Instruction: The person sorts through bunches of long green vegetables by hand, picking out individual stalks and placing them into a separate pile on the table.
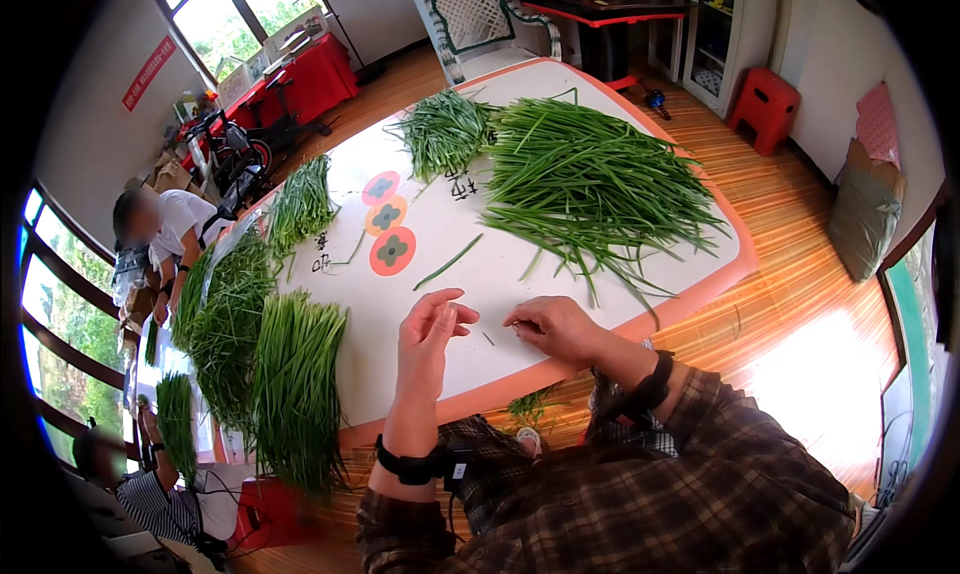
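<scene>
My left hand (428, 336) is raised over the near edge of the white table (420, 284), its fingers loosely bent and apart, with nothing seen in it. My right hand (558, 329) is beside it, the fingers curled in toward the thumb; whatever they pinch, if anything, is too small to make out. A thin stray scrap (488, 339) lies between the hands. Beyond them is a single green chive stalk (448, 262). A wide, loose pile of chives (590, 174) spreads over the far right of the table.
More chives form a smaller heap (445, 134) at the far side and bundles (298, 384) along the left. Two people, one in a white shirt (185, 224) and one in a striped shirt (150, 504), are at the left. A red stool (765, 109) stands at right.
</scene>
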